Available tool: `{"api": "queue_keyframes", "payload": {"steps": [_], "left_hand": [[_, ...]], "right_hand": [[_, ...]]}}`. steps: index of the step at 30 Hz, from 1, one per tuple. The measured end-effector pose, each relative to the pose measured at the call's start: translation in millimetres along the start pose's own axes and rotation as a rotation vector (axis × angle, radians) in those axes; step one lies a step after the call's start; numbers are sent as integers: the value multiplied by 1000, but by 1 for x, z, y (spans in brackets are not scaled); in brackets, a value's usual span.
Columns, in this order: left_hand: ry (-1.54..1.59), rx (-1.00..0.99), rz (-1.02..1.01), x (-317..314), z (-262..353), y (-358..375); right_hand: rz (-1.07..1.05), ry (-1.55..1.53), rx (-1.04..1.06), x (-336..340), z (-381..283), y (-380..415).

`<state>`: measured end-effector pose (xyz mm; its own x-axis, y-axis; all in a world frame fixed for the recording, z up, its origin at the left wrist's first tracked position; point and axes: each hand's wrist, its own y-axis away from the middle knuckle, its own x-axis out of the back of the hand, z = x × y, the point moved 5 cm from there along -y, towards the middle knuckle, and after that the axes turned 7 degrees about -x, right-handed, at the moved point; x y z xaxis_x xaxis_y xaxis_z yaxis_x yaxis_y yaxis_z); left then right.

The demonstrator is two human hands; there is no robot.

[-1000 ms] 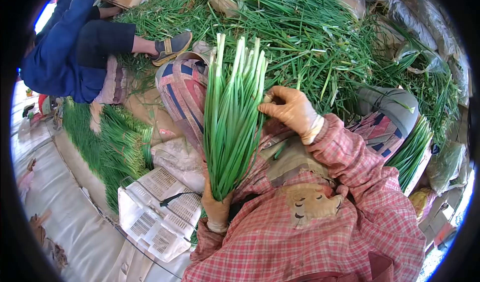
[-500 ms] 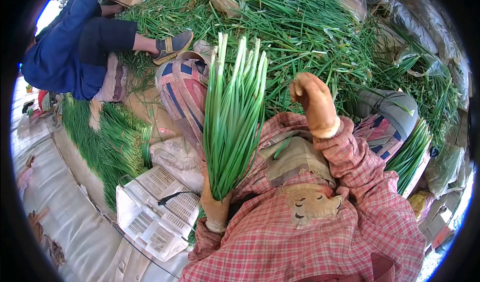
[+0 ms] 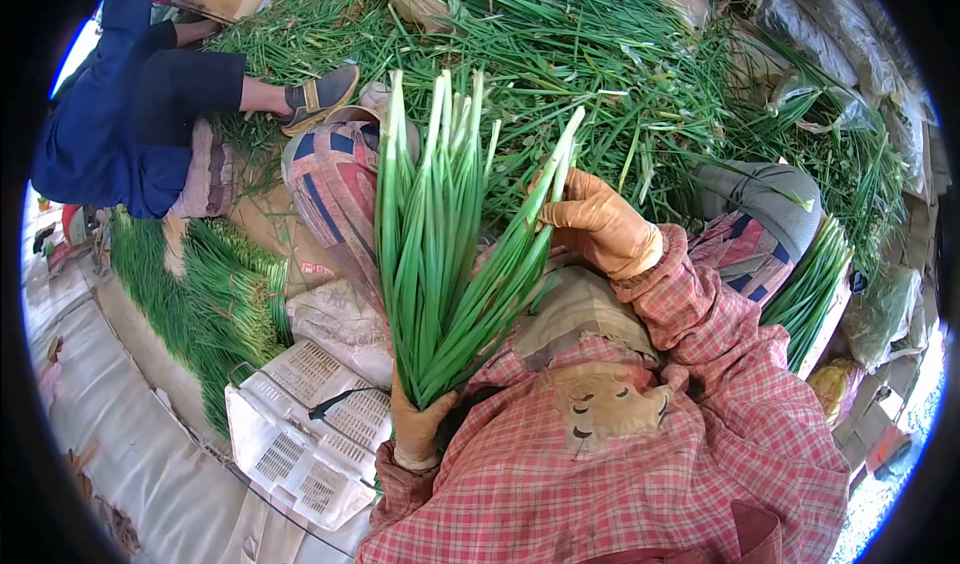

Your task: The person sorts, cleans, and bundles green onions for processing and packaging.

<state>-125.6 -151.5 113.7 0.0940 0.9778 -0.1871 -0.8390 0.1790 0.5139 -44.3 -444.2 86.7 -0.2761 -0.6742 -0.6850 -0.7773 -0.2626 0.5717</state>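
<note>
My left hand (image 3: 418, 432), in a tan glove, is closed round the leafy lower end of a bunch of garlic chives (image 3: 425, 254). The white stem ends point up, away from my body. My right hand (image 3: 600, 226), gloved in orange-tan, pinches a few chive stalks (image 3: 556, 189) just below their pale ends. Those stalks lean right, fanned apart from the bunch, while their leaf ends still run down to my left hand. My right fingertips are partly hidden behind the stalks.
Loose chives (image 3: 600, 74) lie heaped ahead. Stacked chive bundles (image 3: 225, 284) are at left, beside a white plastic crate (image 3: 310, 434). More chives (image 3: 815, 279) lie by my right knee. A person in blue (image 3: 130, 114) sits at upper left, one shoe (image 3: 322, 94) near my knee.
My right hand has come down and left from its raised spot and taken hold of a few stalks, which now splay right. The left hand keeps its grip on the bunch.
</note>
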Motion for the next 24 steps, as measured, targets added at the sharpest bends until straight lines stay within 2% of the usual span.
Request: {"api": "queue_keyframes", "payload": {"steps": [3, 6, 8, 10, 14, 17, 20, 21, 24], "left_hand": [[-10, 6, -1, 2, 2, 0], [-15, -4, 35, -1, 1, 0], [-64, -24, 67, 1, -1, 0], [-162, -35, 83, 4, -2, 1], [-207, 10, 114, 5, -3, 1], [-237, -36, 97, 0, 1, -1], [-216, -51, 109, 0, -1, -1], [-197, -43, 121, 0, -2, -1], [-221, -57, 117, -2, 2, -1]], "right_hand": [[-27, -60, -11, -6, 5, 2], [-100, -130, 110, -11, 10, -3], [22, -96, 180, -15, 15, -14], [162, -193, 135, -23, 23, -27], [295, -180, 226, -24, 45, -65], [470, -22, 345, -15, 52, -76], [624, 413, 526, -7, 36, -70], [754, 750, 689, -6, 20, -61], [787, 1146, 812, -37, -13, -36]]}}
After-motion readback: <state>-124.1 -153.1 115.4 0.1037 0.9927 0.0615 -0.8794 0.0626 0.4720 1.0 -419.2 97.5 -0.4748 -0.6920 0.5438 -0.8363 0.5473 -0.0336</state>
